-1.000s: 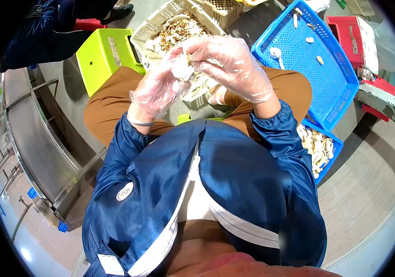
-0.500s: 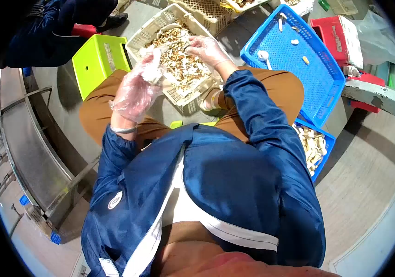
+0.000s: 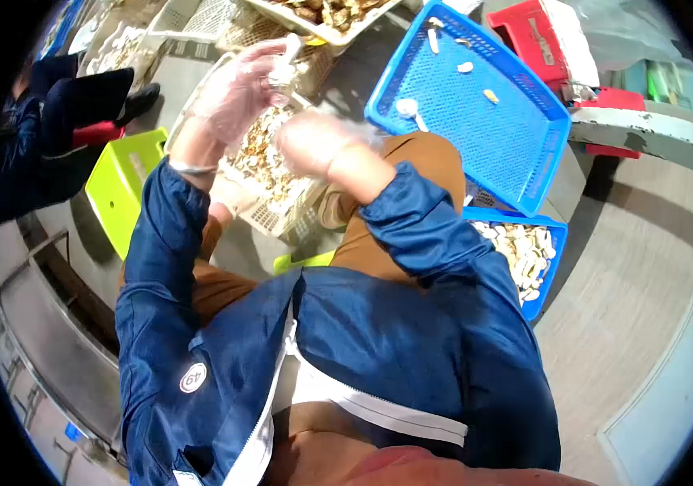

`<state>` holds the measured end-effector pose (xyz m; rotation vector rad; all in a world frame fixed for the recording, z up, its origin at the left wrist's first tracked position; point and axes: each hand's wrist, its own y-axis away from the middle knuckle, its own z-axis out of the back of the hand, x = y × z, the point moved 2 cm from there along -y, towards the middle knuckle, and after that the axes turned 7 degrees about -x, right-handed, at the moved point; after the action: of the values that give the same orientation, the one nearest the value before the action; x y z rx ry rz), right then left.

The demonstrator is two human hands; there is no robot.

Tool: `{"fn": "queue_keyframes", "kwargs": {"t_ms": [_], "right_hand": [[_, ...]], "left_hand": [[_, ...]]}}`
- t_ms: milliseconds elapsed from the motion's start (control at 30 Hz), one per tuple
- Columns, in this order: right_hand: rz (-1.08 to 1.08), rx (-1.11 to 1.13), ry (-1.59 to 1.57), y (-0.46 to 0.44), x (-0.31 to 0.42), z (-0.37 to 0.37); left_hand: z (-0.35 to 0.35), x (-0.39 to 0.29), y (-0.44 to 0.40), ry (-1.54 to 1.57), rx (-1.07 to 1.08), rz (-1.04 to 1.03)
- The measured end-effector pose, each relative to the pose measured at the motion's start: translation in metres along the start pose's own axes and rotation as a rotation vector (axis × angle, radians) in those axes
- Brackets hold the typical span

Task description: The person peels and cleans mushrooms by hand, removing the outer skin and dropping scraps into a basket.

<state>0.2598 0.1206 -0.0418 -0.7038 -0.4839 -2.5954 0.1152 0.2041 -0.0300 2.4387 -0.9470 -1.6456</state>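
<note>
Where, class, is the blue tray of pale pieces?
In the head view, the filled blue tray sits right of centre, beside the right sleeve, below the larger blue tray.

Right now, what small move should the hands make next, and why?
Probably bring the right hand up to the white item in the left hand: the hands appear close together, overlapping the pale crate in view. Blur hides whether the right hand holds anything.

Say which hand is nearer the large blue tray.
Right. In view, the right hand is just left of the large blue tray; the left hand is farther left, over the cream crate.
</note>
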Motion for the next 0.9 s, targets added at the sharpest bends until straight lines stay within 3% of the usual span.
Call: {"fn": "queue_keyframes", "kwargs": {"t_ms": [33, 100, 167, 233, 300, 367, 400, 500, 567, 633, 700, 800, 833, 900], "right_hand": [[-0.045, 0.063, -0.085, -0.001, -0.007, -0.027], [0.112, 0.371, 0.051, -0.008, 0.012, -0.031], [0.256, 0.387, 0.077, -0.006, 0.016, -0.03], [0.269, 0.546, 0.04, -0.015, 0.005, -0.031], [0.204, 0.624, -0.02, -0.014, 0.0, -0.015], [0.218, 0.482, -0.146, -0.012, -0.011, -0.016], [0.239, 0.422, -0.141, -0.007, -0.017, -0.018], [0.281, 0.314, -0.211, -0.002, -0.026, -0.016], [0.265, 0.262, -0.273, 0.0, -0.031, -0.009], [0.266, 0.236, -0.283, 0.001, -0.033, -0.008], [0.273, 0.172, -0.312, 0.002, -0.035, -0.013], [0.245, 0.161, -0.256, 0.003, -0.034, -0.002], [0.239, 0.169, -0.263, 0.003, -0.034, -0.003], [0.225, 0.192, -0.277, 0.002, -0.036, -0.006]], "left_hand": [[-0.014, 0.013, -0.035, -0.069, 0.05, 0.036], [-0.038, 0.051, -0.098, -0.277, 0.028, 0.232], [-0.074, 0.09, -0.132, -0.381, 0.042, 0.247], [-0.089, 0.126, -0.159, -0.432, 0.105, 0.353], [-0.086, 0.184, -0.182, -0.168, 0.135, 0.398], [-0.076, 0.197, -0.191, -0.33, 0.22, 0.291], [-0.09, 0.168, -0.177, -0.404, 0.154, 0.203], [-0.045, 0.12, -0.184, -0.437, 0.242, -0.381], [-0.002, 0.076, -0.197, -0.556, 0.087, -0.65], [0.037, 0.033, -0.227, -0.982, -0.187, -0.901], [0.052, 0.009, -0.245, -1.424, -0.493, -0.987], [0.034, 0.009, -0.251, -1.735, -0.435, -0.923], [0.02, 0.005, -0.25, -1.676, -0.268, -0.952], [0.013, 0.016, -0.263, -1.942, -0.187, -0.854]]}}
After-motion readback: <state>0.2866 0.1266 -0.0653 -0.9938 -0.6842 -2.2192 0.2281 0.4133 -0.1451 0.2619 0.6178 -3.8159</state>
